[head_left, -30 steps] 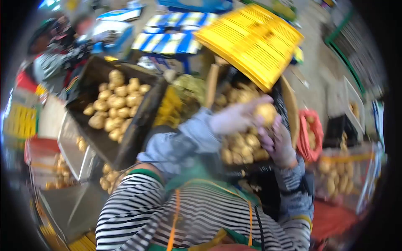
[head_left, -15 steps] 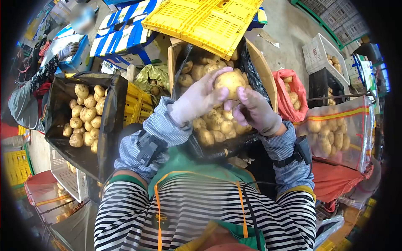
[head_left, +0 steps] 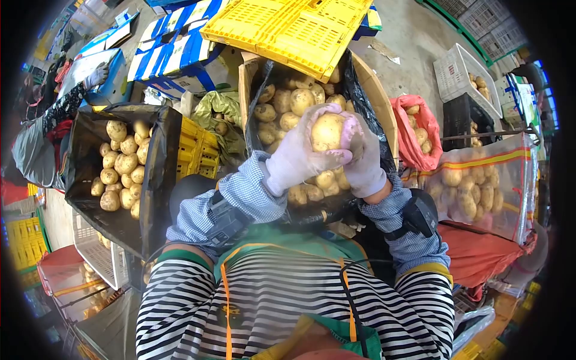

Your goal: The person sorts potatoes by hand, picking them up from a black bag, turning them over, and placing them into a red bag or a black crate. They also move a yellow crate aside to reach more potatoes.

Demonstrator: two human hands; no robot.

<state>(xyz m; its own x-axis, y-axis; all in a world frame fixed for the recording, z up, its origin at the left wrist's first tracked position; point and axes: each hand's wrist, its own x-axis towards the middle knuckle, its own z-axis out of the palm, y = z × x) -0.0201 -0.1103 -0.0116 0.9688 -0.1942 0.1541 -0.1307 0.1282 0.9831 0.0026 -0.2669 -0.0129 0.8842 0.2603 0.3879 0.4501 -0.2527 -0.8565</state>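
Note:
A large pale potato [head_left: 327,131] is held over a cardboard box [head_left: 377,84] lined with black plastic. My left hand [head_left: 298,151], in a light glove, wraps round its left side and underside. Gloved too, my right hand [head_left: 363,153] closes on the potato's right side, its fingers bent against it. Beneath both hands lie many loose potatoes [head_left: 282,99] in the box; my hands hide part of them.
On the left stands a black-lined crate [head_left: 162,174] of potatoes. A yellow crate [head_left: 288,30] overhangs the box's far end. To the right are a pink bag [head_left: 399,132], a clear mesh bag [head_left: 510,180] and a white crate [head_left: 450,78]. Another person's gloved hand [head_left: 96,76] shows far left.
My right hand has moved up and in, and now closes on the potato. The potato sits slightly lower and further right. More potatoes show at the upper left of the box.

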